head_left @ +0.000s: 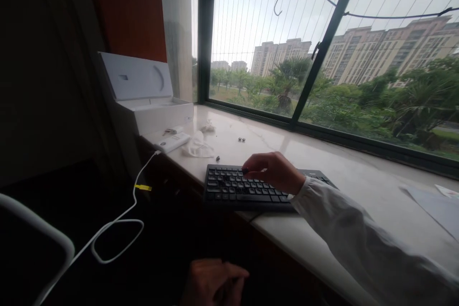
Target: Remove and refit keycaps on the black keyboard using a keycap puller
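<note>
A black keyboard [258, 196] lies on the pale windowsill, with a few gaps among its keys where caps are off. Over its back edge, my right hand [275, 170] pinches a small black keycap [245, 171] between thumb and fingertips. My left hand [213, 278] is low in the dark, in front of the sill and apart from the keyboard. Its fingers are curled and pressed together; whether they hold anything cannot be made out. Two small loose pieces [241, 139], which look like keycaps, sit behind the keyboard. Another small dark piece [217, 158] lies near its back left corner.
An open white box [161, 114] stands at the sill's left end. Near it are a white power bank [174, 142] with a white cable [133, 201] hanging down, and crumpled clear plastic [199, 146]. Papers [432, 205] lie at right. The window [294, 122] runs behind.
</note>
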Demonstrator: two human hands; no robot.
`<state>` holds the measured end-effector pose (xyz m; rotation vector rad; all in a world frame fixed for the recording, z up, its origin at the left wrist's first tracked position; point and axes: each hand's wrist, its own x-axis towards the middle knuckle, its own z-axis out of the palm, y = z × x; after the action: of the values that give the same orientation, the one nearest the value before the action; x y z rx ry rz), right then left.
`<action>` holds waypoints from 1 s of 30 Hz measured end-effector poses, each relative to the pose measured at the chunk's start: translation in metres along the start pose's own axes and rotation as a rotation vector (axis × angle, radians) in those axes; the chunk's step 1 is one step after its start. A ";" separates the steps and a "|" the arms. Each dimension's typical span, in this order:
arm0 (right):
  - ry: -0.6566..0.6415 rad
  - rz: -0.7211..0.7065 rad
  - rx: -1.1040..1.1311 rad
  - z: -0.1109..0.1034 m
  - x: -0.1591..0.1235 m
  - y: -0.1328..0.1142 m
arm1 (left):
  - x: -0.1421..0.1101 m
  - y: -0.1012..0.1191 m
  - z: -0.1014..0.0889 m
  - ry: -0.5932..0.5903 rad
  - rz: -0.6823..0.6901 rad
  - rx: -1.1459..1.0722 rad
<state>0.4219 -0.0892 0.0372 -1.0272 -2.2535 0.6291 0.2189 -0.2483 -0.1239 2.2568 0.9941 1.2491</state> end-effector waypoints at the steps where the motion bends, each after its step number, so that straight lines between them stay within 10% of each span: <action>1: -0.018 0.009 0.029 0.000 -0.002 -0.001 | 0.006 0.004 -0.003 0.036 -0.001 0.025; 15: -0.300 0.139 0.343 0.004 -0.002 0.035 | 0.097 0.025 -0.044 0.266 -0.400 0.337; 30: -0.319 0.179 0.485 0.012 -0.002 0.034 | 0.125 0.017 -0.021 0.301 -0.392 0.379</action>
<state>0.4324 -0.0726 0.0068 -0.9305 -2.1109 1.4212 0.2527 -0.1685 -0.0295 2.0087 1.8175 1.3279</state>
